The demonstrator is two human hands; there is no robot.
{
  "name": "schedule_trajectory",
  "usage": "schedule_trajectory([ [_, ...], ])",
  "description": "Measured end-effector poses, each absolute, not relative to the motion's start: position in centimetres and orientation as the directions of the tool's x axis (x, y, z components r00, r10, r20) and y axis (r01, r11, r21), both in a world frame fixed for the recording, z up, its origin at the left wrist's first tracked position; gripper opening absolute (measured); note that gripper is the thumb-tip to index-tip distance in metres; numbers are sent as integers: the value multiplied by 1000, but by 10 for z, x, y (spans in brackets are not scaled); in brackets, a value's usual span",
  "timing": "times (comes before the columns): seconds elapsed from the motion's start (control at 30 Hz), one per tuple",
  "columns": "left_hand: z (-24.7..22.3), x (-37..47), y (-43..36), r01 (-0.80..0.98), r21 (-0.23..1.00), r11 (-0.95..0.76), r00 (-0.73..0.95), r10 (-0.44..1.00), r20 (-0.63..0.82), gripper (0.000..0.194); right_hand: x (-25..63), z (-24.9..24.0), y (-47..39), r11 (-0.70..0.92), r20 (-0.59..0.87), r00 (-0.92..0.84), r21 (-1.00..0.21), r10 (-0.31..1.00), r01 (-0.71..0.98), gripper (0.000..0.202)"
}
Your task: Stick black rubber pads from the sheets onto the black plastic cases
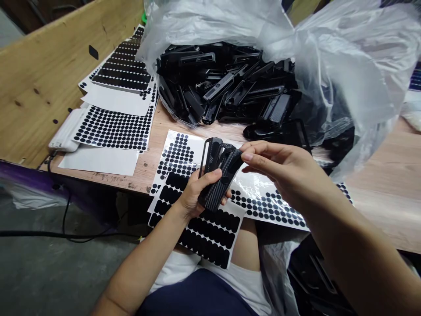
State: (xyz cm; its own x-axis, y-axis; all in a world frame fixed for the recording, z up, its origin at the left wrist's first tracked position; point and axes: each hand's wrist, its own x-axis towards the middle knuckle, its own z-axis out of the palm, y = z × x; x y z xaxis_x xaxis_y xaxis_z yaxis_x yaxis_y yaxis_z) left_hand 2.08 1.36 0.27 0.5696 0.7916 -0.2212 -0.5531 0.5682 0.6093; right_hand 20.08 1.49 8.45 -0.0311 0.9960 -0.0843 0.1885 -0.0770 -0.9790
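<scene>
My left hand (pixel 197 193) is wrapped round a black plastic part (pixel 217 193) with a carbon-fibre pattern, its thumb across the top. The part is tilted and has a slotted frame along its left side; whether it is one piece or two is unclear. At its upper right end, my right hand (pixel 272 162) pinches with thumb and forefinger. What lies between those fingertips is too small to make out. Below the part, a sheet of large black round stickers (pixel 210 232) rests over my lap. Under both hands lies a white sheet of smaller black dots (pixel 272 206).
Behind my hands, a clear plastic bag (pixel 329 79) lies open, full of similar black parts (pixel 226 87). More sticker sheets (pixel 112 127) and a white power strip (pixel 67 131) sit by the wooden board (pixel 66 66) at left. Another bag of black parts (pixel 312 272) is below the table edge.
</scene>
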Motion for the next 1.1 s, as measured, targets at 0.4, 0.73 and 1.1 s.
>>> schedule_trajectory([
  [0.4,5,22,13,-566,603,562,559,799,-221,53,198,85,16,-45,-46,3,-954,999,296,35],
  [0.73,2,20,14,-531,631,566,582,785,-214,50,193,89,14,13,31,40,-925,999,380,42],
  [1.1,0,22,14,-556,613,561,560,798,-223,51,192,87,12,173,192,-14,-847,981,502,18],
])
